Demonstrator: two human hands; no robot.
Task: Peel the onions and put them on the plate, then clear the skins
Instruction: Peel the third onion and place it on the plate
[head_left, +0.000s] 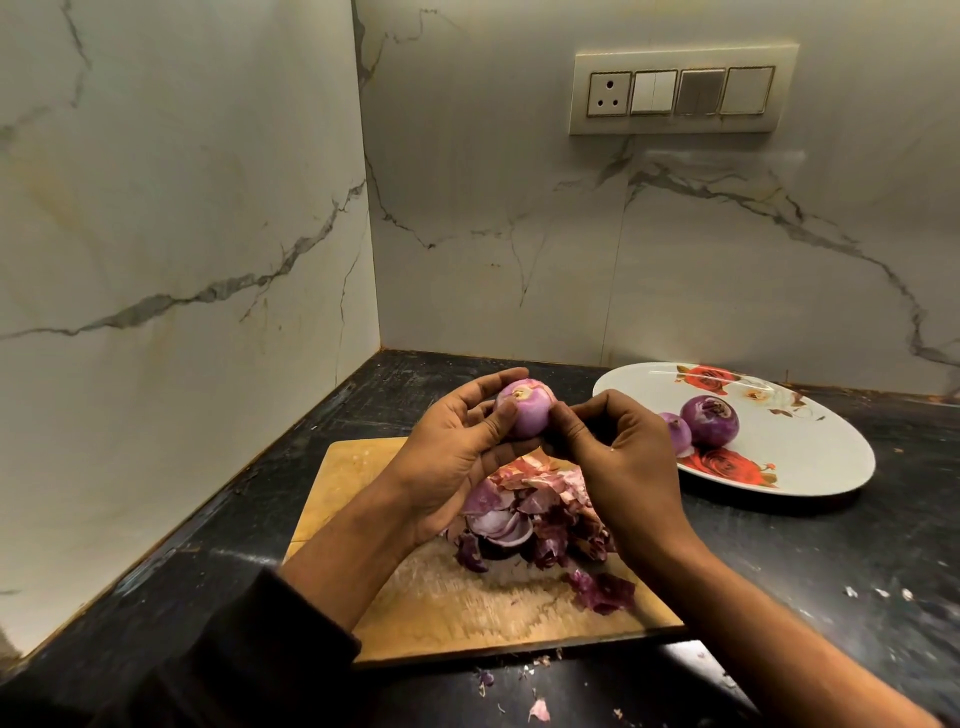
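A white plate (810, 457) with red rose prints sits on the dark worktop (831, 561), to the right of a wooden cutting board (467, 613). Two peeled onions lie on the plate, touching each other near its left side: a darker purple onion (709, 420) and, just left of it, a paler onion (676, 434) partly hidden behind the right hand. A third onion (525, 407), pale purple and largely bare of skin, is held in the air above the far part of the board, between both hands. That makes three onions in all, one plate and one board.

The left hand (457, 452) cups this onion from the left and below, palm turned up; its fingers (483, 382) curl round the far side and the thumb presses on the near side. The right hand (623, 457) meets the onion from the right, its thumb and forefinger drawn together in a pinch at the onion's right edge; whether they grip a shred of skin or only the onion's surface cannot be made out.

A heap of onion skins (535, 514), purple and papery pink, lies on the middle of the board under the hands. A loose piece of skin (605, 592) lies apart near the board's right edge. A few small scraps (539, 710) are scattered on the worktop in front of the board.
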